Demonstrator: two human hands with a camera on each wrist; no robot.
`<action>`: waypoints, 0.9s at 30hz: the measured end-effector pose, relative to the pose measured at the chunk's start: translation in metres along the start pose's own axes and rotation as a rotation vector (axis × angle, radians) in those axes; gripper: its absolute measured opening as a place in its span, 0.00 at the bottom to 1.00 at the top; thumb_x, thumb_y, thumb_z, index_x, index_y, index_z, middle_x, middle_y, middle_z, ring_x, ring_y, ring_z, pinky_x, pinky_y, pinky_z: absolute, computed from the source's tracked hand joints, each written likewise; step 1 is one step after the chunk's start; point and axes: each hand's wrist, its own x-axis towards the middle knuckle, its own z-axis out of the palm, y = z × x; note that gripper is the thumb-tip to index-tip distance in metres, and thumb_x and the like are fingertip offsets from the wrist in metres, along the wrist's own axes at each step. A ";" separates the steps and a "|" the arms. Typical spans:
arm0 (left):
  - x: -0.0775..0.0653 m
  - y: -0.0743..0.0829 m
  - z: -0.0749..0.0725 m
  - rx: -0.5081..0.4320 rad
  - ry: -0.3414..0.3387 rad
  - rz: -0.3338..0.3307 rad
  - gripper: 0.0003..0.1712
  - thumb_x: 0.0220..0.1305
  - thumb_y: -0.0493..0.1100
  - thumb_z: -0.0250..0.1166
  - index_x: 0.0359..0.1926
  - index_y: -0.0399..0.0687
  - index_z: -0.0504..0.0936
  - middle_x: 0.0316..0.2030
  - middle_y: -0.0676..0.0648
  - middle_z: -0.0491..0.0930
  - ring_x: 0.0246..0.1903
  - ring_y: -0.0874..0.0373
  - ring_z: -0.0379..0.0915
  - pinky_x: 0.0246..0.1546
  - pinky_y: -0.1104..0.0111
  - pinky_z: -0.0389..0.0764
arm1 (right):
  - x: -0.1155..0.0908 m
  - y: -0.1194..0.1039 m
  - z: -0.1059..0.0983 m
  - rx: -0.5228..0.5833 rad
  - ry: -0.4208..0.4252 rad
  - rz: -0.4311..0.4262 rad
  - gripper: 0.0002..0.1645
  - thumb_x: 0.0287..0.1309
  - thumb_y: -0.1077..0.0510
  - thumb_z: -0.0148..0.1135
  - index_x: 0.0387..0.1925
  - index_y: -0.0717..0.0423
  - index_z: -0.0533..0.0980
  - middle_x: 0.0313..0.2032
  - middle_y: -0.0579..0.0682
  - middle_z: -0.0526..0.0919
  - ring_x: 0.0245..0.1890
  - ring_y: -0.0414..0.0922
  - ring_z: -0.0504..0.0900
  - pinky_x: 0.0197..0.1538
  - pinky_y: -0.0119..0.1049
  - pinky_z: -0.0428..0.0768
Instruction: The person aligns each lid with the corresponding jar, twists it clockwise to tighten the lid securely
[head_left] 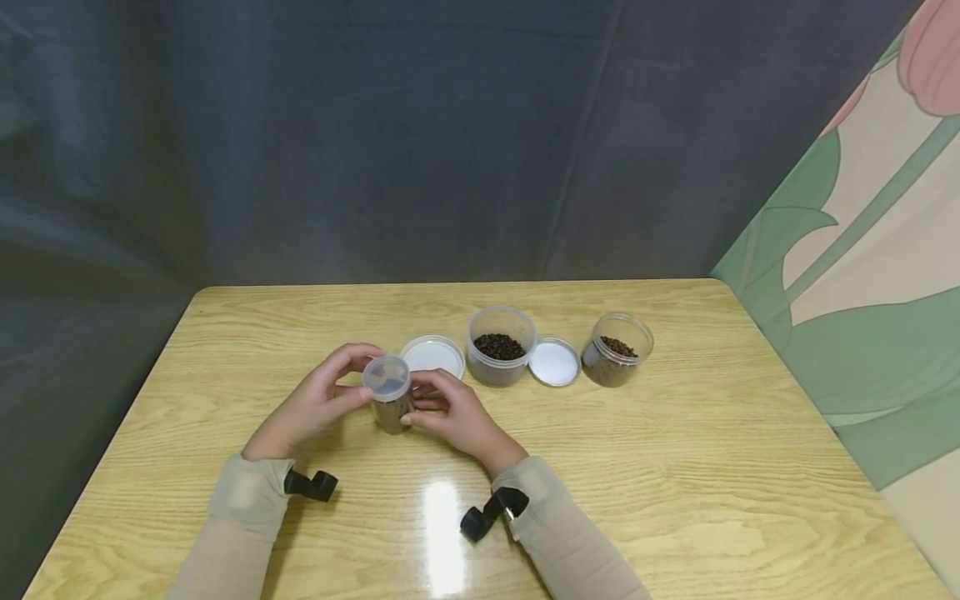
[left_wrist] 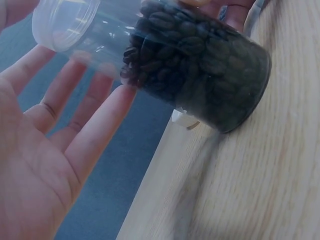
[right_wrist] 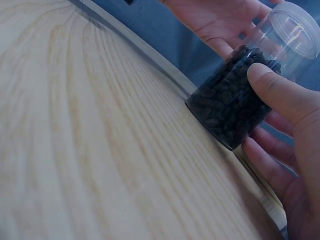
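The left grip [head_left: 318,406], spread lid-wide, pinches a translucent round plastic lid [head_left: 386,377] between thumb and fingers. The right grip [head_left: 459,417] curls round the clear cylindrical jar [head_left: 389,417] of dark brown beans [right_wrist: 227,97] beneath that lid, thumb against its side. The jar is between both grips; a white round lid [head_left: 441,357] lies just beyond the right grip.

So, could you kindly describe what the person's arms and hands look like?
Both arms wear long, light beige sleeves reaching the wrists. A small black device sticks out at the left cuff, and another black device at the right cuff. The fingers are bare, without gloves, and no cables are visible.
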 end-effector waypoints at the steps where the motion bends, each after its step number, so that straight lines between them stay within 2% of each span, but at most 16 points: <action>1: 0.000 0.000 0.000 0.003 -0.003 0.002 0.26 0.72 0.30 0.59 0.69 0.37 0.67 0.60 0.45 0.71 0.57 0.59 0.70 0.53 0.65 0.82 | 0.000 0.000 0.000 0.001 0.001 0.001 0.31 0.53 0.73 0.72 0.59 0.72 0.73 0.51 0.69 0.78 0.51 0.65 0.80 0.57 0.52 0.82; 6: 0.000 -0.002 0.000 -0.002 -0.003 0.014 0.27 0.73 0.30 0.58 0.69 0.37 0.62 0.56 0.41 0.72 0.56 0.59 0.71 0.51 0.65 0.83 | 0.000 0.000 0.000 0.008 0.004 0.008 0.31 0.53 0.73 0.72 0.59 0.72 0.73 0.51 0.69 0.78 0.51 0.65 0.80 0.57 0.52 0.82; 11: -0.001 0.001 0.002 -0.014 0.023 -0.010 0.29 0.69 0.29 0.62 0.64 0.34 0.59 0.54 0.41 0.69 0.55 0.59 0.72 0.52 0.67 0.82 | 0.000 0.000 0.000 0.010 -0.001 0.004 0.31 0.53 0.74 0.72 0.59 0.72 0.73 0.50 0.68 0.78 0.51 0.65 0.80 0.57 0.53 0.82; 18: 0.000 0.002 0.003 0.000 0.042 -0.037 0.28 0.66 0.29 0.67 0.62 0.37 0.64 0.53 0.44 0.71 0.53 0.58 0.73 0.52 0.66 0.83 | 0.000 -0.001 -0.001 0.001 -0.007 0.007 0.31 0.53 0.73 0.72 0.59 0.72 0.72 0.51 0.68 0.78 0.51 0.65 0.81 0.58 0.52 0.82; 21: 0.000 0.003 0.002 -0.010 0.038 -0.044 0.27 0.67 0.30 0.66 0.62 0.42 0.66 0.54 0.46 0.72 0.54 0.58 0.73 0.53 0.66 0.83 | 0.000 -0.002 0.000 0.007 -0.005 0.005 0.31 0.53 0.74 0.72 0.59 0.72 0.72 0.50 0.68 0.78 0.51 0.65 0.81 0.58 0.53 0.81; 27: 0.001 0.000 0.001 -0.010 0.018 -0.023 0.25 0.70 0.30 0.63 0.65 0.41 0.68 0.56 0.45 0.73 0.55 0.59 0.73 0.52 0.65 0.83 | 0.000 -0.001 0.000 0.014 -0.004 0.008 0.31 0.53 0.74 0.72 0.59 0.73 0.73 0.51 0.69 0.77 0.51 0.66 0.80 0.58 0.53 0.81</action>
